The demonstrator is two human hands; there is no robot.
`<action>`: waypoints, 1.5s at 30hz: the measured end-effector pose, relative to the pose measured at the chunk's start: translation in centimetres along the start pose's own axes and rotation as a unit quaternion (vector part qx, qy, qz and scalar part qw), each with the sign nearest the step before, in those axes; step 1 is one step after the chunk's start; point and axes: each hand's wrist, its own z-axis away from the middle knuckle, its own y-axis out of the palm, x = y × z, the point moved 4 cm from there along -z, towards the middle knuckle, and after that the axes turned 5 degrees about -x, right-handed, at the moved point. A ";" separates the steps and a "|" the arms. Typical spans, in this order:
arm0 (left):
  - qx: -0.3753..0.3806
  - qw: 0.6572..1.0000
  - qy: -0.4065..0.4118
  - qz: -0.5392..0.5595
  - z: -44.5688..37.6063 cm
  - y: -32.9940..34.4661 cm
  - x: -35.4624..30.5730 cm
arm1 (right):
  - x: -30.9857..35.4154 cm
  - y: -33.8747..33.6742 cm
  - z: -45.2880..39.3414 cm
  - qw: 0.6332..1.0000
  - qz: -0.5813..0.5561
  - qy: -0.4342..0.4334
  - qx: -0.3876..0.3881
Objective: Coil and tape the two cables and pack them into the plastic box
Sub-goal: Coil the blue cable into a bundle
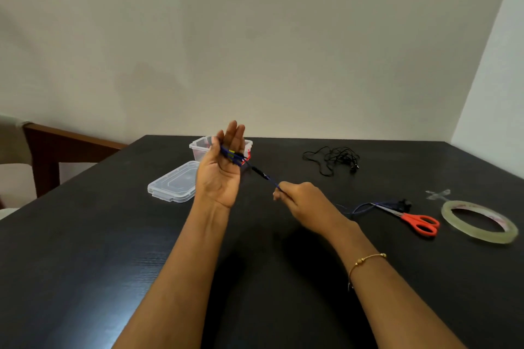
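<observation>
My left hand (219, 176) is raised over the table with its palm towards me and its fingers straight. The blue cable (265, 176) is wound in loops across those fingers. From there it runs taut down to my right hand (303, 204), which pinches it in curled fingers. The cable's loose end trails on the table to the right, by the scissors. A tangled black cable (331, 159) lies at the far side of the table. The clear plastic box (198, 147) stands open behind my left hand, partly hidden by it. Its lid (175, 184) lies in front of it.
Red-handled scissors (416, 221) lie on the dark table (85, 249) at the right, with a roll of clear tape (479, 221) beyond them. A cut piece of tape (438, 194) sticks to the table behind the roll. A wooden chair (56, 147) stands at the left edge.
</observation>
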 end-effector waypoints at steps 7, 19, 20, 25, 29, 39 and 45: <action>-0.051 0.938 0.123 -0.320 0.3 -0.1 0.2 | 0.6 -0.8 -0.1 0.999 0.030 -0.027 -0.029; 0.018 0.929 0.134 -0.344 1.4 1.4 1.6 | 0.1 -2.3 -0.1 0.990 -0.017 -0.008 -0.143; 0.012 0.935 0.136 -0.327 1.4 1.4 1.5 | 0.1 -2.3 -0.1 0.990 -0.020 -0.010 -0.141; -0.005 0.923 0.140 -0.358 1.4 1.2 1.5 | 0.3 -2.5 0.1 0.989 -0.036 -0.021 -0.139; 0.003 0.931 0.133 -0.340 1.5 1.4 1.4 | 0.5 -2.7 0.1 0.988 -0.035 -0.025 -0.146; -0.007 0.946 0.135 -0.294 1.8 1.9 1.1 | -0.4 -2.6 0.2 0.989 -0.008 -0.008 -0.151; 0.000 0.960 0.125 -0.250 1.9 1.9 1.3 | -1.2 -2.0 0.2 0.990 0.013 0.008 -0.137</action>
